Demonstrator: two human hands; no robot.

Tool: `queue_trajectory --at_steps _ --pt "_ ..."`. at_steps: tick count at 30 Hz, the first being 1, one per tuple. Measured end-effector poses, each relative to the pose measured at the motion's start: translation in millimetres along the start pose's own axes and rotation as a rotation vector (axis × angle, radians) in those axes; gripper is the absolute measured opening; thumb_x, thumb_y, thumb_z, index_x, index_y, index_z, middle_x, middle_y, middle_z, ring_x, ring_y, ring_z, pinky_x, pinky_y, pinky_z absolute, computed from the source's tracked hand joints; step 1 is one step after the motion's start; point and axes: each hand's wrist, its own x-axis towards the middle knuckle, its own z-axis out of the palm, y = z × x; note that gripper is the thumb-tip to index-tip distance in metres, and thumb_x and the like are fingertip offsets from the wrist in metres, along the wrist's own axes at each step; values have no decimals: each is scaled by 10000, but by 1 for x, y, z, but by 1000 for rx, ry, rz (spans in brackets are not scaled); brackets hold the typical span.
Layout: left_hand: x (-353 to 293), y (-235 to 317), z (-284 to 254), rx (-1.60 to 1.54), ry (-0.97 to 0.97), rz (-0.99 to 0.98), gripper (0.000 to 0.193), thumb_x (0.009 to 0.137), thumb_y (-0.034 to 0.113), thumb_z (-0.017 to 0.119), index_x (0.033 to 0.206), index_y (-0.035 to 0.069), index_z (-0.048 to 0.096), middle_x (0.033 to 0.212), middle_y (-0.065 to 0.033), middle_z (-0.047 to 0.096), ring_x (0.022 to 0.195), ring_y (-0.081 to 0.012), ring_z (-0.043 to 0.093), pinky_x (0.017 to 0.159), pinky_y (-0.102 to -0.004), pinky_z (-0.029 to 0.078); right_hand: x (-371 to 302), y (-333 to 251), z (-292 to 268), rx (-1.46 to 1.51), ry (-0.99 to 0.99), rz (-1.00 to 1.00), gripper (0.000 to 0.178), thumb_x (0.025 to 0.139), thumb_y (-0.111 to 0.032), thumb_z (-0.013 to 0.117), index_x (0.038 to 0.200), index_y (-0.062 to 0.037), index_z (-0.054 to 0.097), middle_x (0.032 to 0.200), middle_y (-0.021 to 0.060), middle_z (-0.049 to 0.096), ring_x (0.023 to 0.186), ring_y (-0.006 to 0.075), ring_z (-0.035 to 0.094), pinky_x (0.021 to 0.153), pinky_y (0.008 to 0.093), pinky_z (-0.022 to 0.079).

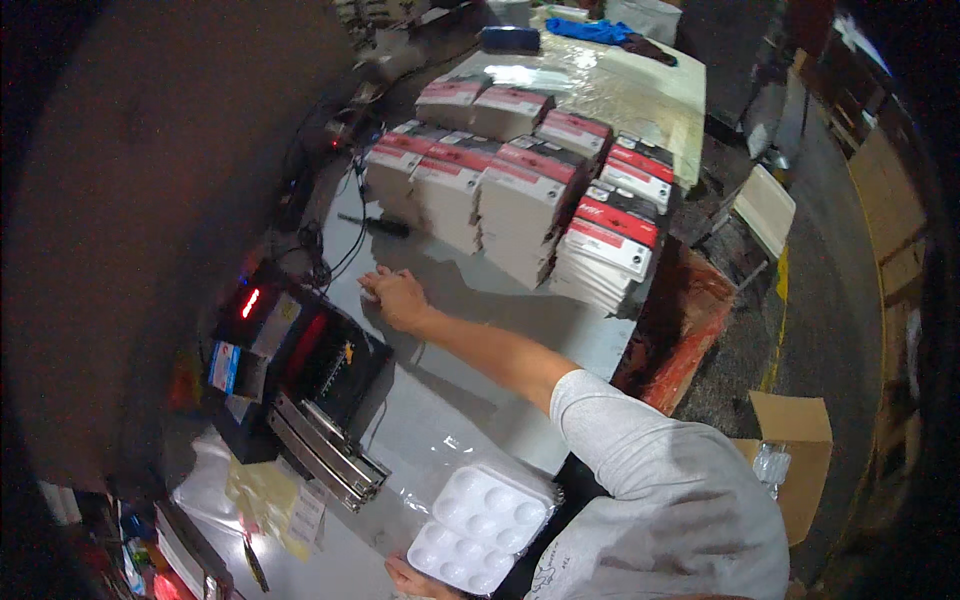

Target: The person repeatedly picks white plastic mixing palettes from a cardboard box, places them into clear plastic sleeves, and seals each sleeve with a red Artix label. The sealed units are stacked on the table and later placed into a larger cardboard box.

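A stack of white plastic trays with round wells lies at the table's near edge, with clear film about it. At its lower left corner, my left hand grips the trays; most of that hand is cut off by the picture's edge. My right arm stretches across the grey table. My right hand is over the tabletop, fingers loosely extended, with no object visible in it. Beside it stands a black machine with a red lit display and a metal rail. A dark slim tool lies just beyond that hand.
Tall stacks of red, black and white printed cards fill the far part of the table. Cables run along the left edge. To the right are a red crate, an open cardboard box and a pale chair.
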Motion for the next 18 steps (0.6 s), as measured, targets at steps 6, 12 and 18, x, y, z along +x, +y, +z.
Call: queue_trajectory --at_steps 6,12,18 --pt "7 0 2 -7 -67 267 363 869 355 559 1016 31 635 948 -147 617 817 -273 505 765 -387 438 -102 -27 -150 -175 189 -244 506 778 -299 644 1239 -168 482 1310 35 470 1207 194 443 978 502 230" --pt "-3 31 5 -219 -148 251 317 891 272 518 863 -38 576 776 -115 571 709 -194 495 643 -339 433 -161 86 -287 -176 608 134 285 798 -356 612 946 -118 666 949 92 663 881 240 621 817 377 354" --pt "-19 62 4 -357 -222 288 210 884 148 524 854 -58 550 726 -82 580 664 -147 523 608 -291 438 -183 110 -251 -316 570 24 439 762 -389 643 1089 -99 608 1132 89 603 1061 216 559 892 354 341"
